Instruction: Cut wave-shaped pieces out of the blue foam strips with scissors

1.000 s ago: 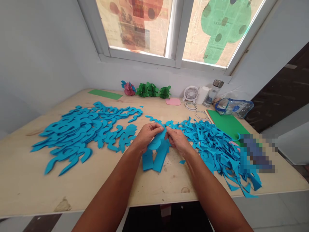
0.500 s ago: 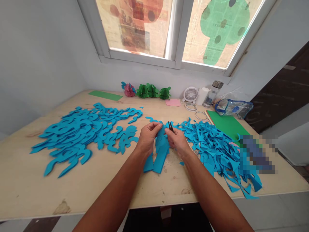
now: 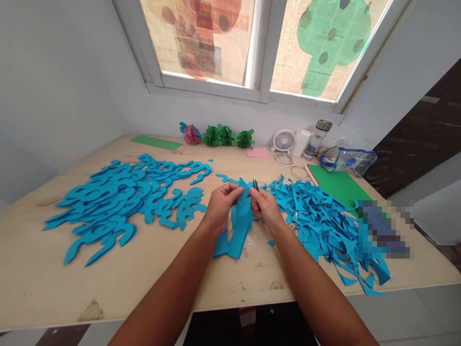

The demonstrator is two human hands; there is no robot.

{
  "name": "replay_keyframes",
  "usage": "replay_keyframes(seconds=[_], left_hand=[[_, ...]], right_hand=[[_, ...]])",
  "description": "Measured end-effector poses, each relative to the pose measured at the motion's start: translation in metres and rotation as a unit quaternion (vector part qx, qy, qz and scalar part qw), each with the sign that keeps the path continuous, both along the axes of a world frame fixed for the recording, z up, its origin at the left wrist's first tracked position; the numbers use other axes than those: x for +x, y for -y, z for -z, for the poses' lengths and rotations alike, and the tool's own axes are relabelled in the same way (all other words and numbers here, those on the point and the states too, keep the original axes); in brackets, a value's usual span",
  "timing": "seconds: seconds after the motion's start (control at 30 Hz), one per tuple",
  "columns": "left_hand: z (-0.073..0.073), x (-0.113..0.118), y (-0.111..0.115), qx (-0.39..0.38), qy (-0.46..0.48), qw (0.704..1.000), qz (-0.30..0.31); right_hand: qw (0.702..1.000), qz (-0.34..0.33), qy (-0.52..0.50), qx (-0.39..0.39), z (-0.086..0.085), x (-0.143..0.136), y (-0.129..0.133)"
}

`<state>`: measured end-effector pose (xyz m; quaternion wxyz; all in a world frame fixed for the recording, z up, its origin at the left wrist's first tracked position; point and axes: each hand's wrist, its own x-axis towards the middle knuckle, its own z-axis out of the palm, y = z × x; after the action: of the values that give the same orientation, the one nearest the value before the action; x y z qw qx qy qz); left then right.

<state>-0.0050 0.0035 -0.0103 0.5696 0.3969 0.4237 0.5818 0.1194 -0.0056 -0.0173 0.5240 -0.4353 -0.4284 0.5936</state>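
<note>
Because the left hand (image 3: 220,205) pinches the blue paper (image 3: 243,202) above the table (image 3: 151,283) and the right hand (image 3: 267,207) grips a dark pointed tool (image 3: 256,185) beside it, a loosened pinch could let the paper twist and tear.

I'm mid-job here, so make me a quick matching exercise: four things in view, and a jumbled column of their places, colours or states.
Things
1. Fan
2. Dark tool
3. Curved cutouts
4. Green strip

Places, colours, states
A. Lying flat toward the far left of the table
B. In the grip of the right hand
C. Blue, in an overlapping heap
D. White, standing upright

Right pairs: 1-D, 2-B, 3-C, 4-A
</note>
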Motion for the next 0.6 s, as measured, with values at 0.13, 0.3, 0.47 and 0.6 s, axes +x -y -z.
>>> replay_keyframes(seconds=[0.13,0.3,0.47,0.6], left_hand=[[0.0029,-0.0007,-0.0027,-0.003,0.016,1.0,-0.013],[0.0025,-0.0022,-0.003,0.004,0.022,1.0,-0.013],[-0.0002,-0.0042,-0.0022,0.01,0.015,1.0,-0.004],[-0.0012,-0.0049,-0.0021,0.012,0.006,1.0,-0.005]], right_hand=[[1.0,-0.013,0.005,-0.013,0.0009,-0.0004,0.0005],[0.999,-0.025,0.018,-0.03,0.0003,-0.0011,0.0014],[0.998,-0.047,0.018,-0.045,-0.0028,-0.0004,0.0027],[0.998,-0.05,0.017,-0.041,-0.0031,-0.0002,0.0026]])
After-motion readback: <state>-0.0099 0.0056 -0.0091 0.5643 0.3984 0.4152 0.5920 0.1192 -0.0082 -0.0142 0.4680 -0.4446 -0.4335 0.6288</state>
